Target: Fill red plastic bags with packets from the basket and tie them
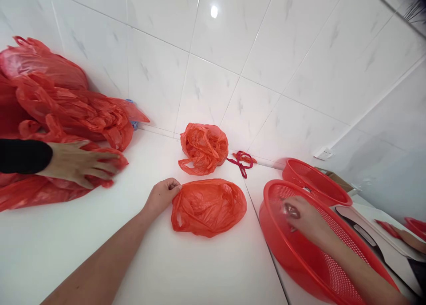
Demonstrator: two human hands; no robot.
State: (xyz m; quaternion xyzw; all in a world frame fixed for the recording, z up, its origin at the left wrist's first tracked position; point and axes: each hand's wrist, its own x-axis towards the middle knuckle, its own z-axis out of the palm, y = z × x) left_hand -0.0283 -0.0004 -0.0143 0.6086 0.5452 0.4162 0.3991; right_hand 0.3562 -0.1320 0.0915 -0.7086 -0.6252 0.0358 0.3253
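My left hand (164, 193) pinches the left rim of a red plastic bag (209, 209), which lies with its mouth spread open on the white table. Over the near red plastic basket (270, 197), my right hand (304, 216) is closed around a small, shiny, dark-brown thing (292, 211). Motion blur hides what kind it is. Behind the open bag sits a crumpled red plastic bag (204, 147). To its right lies a dark-red looped tie (244, 163) against the wall.
Several red bags (63, 105) are heaped at the left, where another person's hand (83, 163) in a black sleeve rests on them. A second red basket (316, 180) stands behind the near one. Another person's hand (409, 238) shows at the right edge. A tiled wall (219, 92) bounds the table.
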